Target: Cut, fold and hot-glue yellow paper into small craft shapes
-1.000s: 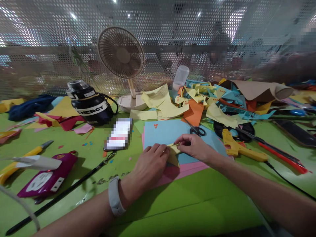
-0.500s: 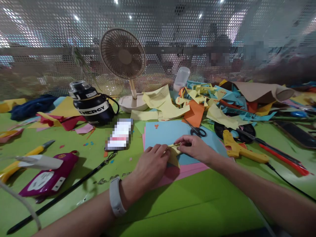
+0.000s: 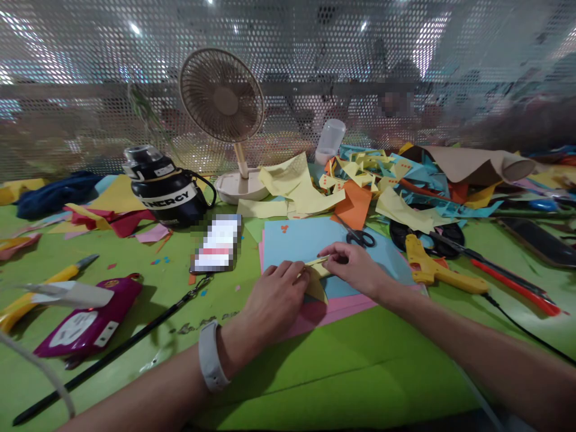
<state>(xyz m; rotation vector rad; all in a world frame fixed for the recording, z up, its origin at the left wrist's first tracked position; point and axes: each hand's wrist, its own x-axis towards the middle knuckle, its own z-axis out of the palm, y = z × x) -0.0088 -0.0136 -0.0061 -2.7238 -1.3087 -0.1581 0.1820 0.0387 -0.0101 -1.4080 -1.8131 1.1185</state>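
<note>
A small piece of yellow paper lies under and between my two hands, with a narrow folded edge along its top. My left hand is closed over its left side, fingertips pressing on it. My right hand pinches the paper's right end between thumb and forefinger. Beneath both is a light blue sheet on top of pink sheets. Black-handled scissors rest on the blue sheet just beyond my right hand. Small orange bits lie on its far left corner.
A yellow glue gun and a red-and-black tool lie to the right. Coloured paper scraps are heaped at the back. A fan, a black bottle, a phone and a purple power bank stand or lie left.
My right fingers have shifted slightly along the yellow paper's top edge, where a narrow folded strip shows more clearly. My left hand stays in place.
</note>
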